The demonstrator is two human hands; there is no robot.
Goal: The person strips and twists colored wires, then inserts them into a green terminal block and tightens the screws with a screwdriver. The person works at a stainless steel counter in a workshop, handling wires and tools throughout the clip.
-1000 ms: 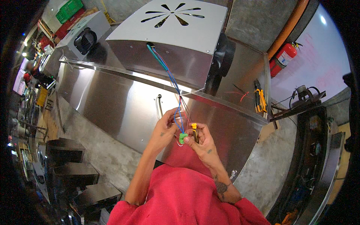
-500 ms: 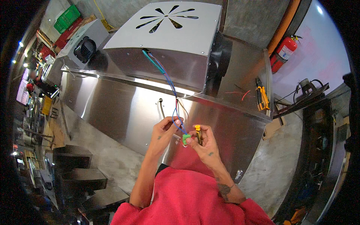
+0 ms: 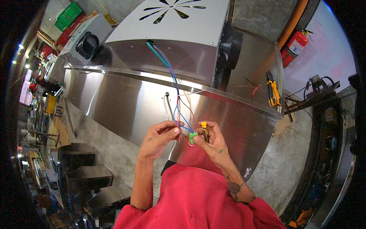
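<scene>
My left hand [image 3: 159, 138] pinches thin blue and red wires [image 3: 176, 100] that run down from a hole in a stainless steel box [image 3: 179, 49] with a slotted top. My right hand [image 3: 212, 140] grips a small green connector block [image 3: 193, 136] at the wires' ends and a small screwdriver with a yellow cap [image 3: 204, 128]. Both hands hover in front of a large slanted stainless steel hood panel [image 3: 126, 103]. A teal cable sleeve [image 3: 155, 51] covers the wires near the box.
Yellow-handled pliers [image 3: 273, 93] and loose red wire [image 3: 254, 88] lie on the hood's top ledge at right. A red fire extinguisher [image 3: 295, 45] stands behind. A second metal box [image 3: 85, 40] and green crate [image 3: 68, 15] sit far left. Steel steps [image 3: 76, 168] lie below left.
Both hands stay together at the wire ends, shifted slightly with the view. The fingers have adjusted a little around the green connector.
</scene>
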